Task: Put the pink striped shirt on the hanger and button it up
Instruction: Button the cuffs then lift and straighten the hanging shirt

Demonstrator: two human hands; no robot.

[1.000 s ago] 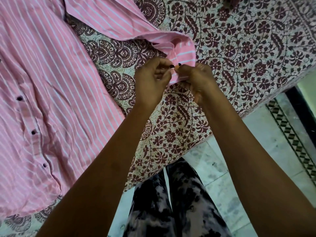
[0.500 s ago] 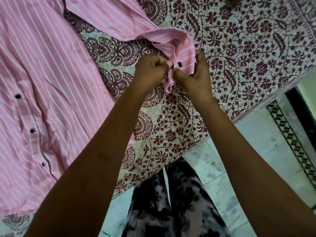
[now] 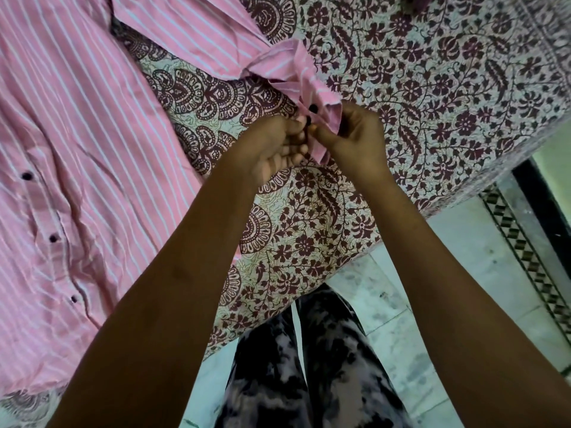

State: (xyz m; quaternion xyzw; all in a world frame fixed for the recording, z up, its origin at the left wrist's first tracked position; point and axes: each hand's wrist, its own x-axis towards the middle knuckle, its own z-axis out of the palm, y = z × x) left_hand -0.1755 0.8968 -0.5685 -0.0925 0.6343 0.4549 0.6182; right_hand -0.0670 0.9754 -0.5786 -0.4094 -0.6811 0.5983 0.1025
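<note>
Both hands working a sleeve cuff button

The pink white-striped cotton shirt (image 3: 80, 168) lies flat on the maroon floral-printed bedsheet (image 3: 432, 88); left hand (image 3: 272, 146) and right hand (image 3: 355, 134), close together, pinch its cuff (image 3: 312, 88), likely steadying the buttonhole. No hanger shows.

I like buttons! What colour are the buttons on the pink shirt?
Dark, nearly black, like this button on the shirt, seen in the head view.
</note>
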